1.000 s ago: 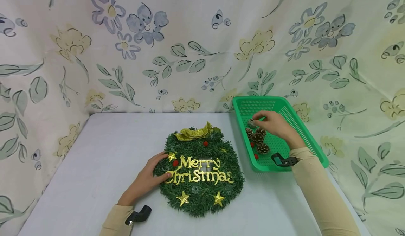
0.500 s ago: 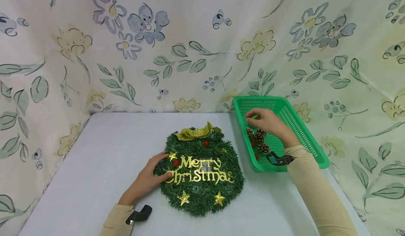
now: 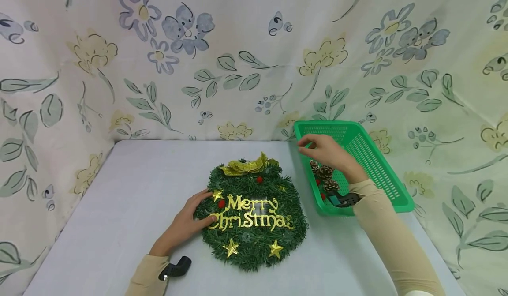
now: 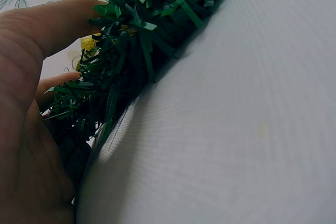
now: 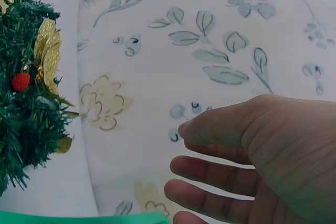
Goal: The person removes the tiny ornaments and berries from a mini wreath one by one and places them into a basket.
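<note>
A green wreath (image 3: 254,254) lies on the white table, decorated with gold "Merry Christmas" lettering (image 3: 250,220), gold stars, red balls and a gold bow (image 3: 246,167). My left hand (image 3: 184,221) rests on its left side, thumb near the lettering; green tinsel (image 4: 157,30) lies between thumb and fingers in the left wrist view. Above the left rim of a green basket (image 3: 381,168), my right hand (image 3: 327,152) has its thumb and index finger brought close together. The right wrist view shows no object at those fingertips, though a tiny one could be hidden.
Several pine cones (image 3: 330,185) and red balls (image 3: 322,196) sit along the basket's left inner side, partly covered by the right hand. A floral curtain (image 3: 222,102) hangs behind the table and along its sides.
My right hand has risen from inside the basket beside a greyish item and moved left to the rim. That item is now hidden from view. The left hand and wreath stay put.
</note>
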`<state>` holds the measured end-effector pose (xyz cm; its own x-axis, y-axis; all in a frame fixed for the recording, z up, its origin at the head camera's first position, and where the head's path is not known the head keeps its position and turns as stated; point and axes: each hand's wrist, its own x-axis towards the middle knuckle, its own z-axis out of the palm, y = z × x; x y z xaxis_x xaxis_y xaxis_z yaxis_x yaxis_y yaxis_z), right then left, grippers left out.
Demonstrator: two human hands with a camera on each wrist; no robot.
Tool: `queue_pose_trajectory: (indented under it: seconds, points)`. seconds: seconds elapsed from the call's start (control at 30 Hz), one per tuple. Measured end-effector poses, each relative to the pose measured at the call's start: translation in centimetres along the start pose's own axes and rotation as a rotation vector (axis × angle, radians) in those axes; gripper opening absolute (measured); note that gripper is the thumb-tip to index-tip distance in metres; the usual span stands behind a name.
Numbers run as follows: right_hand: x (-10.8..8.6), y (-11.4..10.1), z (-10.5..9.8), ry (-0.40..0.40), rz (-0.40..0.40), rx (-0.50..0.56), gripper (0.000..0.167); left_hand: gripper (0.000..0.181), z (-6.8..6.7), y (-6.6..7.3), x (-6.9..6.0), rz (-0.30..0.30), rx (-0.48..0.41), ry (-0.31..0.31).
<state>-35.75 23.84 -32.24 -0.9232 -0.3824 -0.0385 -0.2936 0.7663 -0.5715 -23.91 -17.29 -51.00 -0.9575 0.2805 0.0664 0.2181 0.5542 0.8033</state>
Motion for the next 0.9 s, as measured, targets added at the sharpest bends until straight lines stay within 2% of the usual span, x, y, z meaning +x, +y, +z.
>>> queue_pose_trajectory:
  seconds: [0.47, 0.9]
  points:
    - [1.2, -2.0, 1.1, -0.03, -0.052, 0.001, 0.028, 0.075, 0.0, 0.0, 0.1, 0.001, 0.001, -0.002]
    - [2.3, -4.1, 2.8, -0.071, -0.089, 0.048, 0.027, 0.075, 0.1, -0.2, 0.1, -0.001, -0.001, 0.0]
